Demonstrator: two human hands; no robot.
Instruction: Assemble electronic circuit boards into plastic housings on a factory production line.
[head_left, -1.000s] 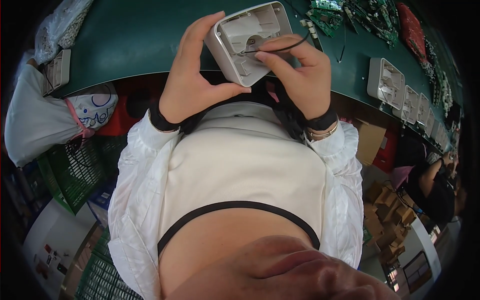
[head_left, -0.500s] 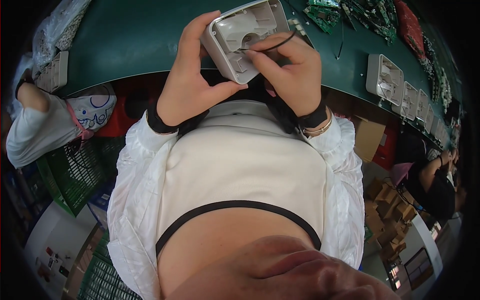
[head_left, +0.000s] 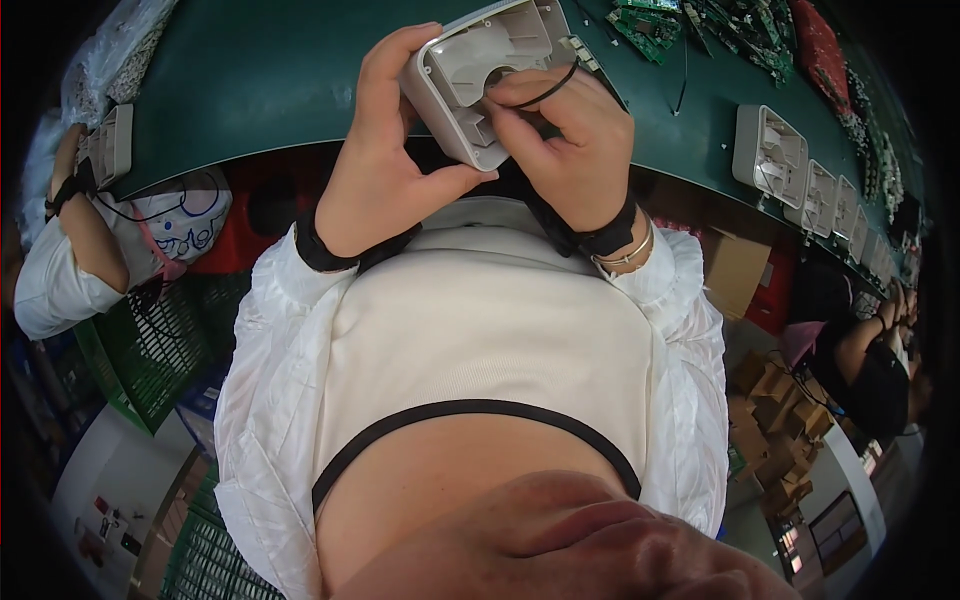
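Observation:
My left hand (head_left: 375, 165) is wrapped round the side of a white plastic housing (head_left: 470, 65), tilted above the table's near edge with its hollow inside facing up. Inside it are ribs, screw posts and a round recess. My right hand (head_left: 575, 135) reaches in, thumb and forefinger pinched at that recess on a thin black cable (head_left: 552, 96). The cable loops up over the forefinger to a small light-coloured connector piece (head_left: 580, 52) beyond the knuckles. My fingertips hide the cable's end in the recess.
More white housings (head_left: 770, 155) line the green table (head_left: 250, 80) at right; others (head_left: 112, 145) stand at left. Green circuit boards (head_left: 645, 35) and a red bag (head_left: 820, 50) lie at the back right. Co-workers' arms (head_left: 95, 235) show on both sides. A green crate (head_left: 150, 350) stands lower left.
My right fingertips have moved slightly left and deeper into the recess, and the cable's connector end has swung left. The left co-worker's arm has moved up toward the housings.

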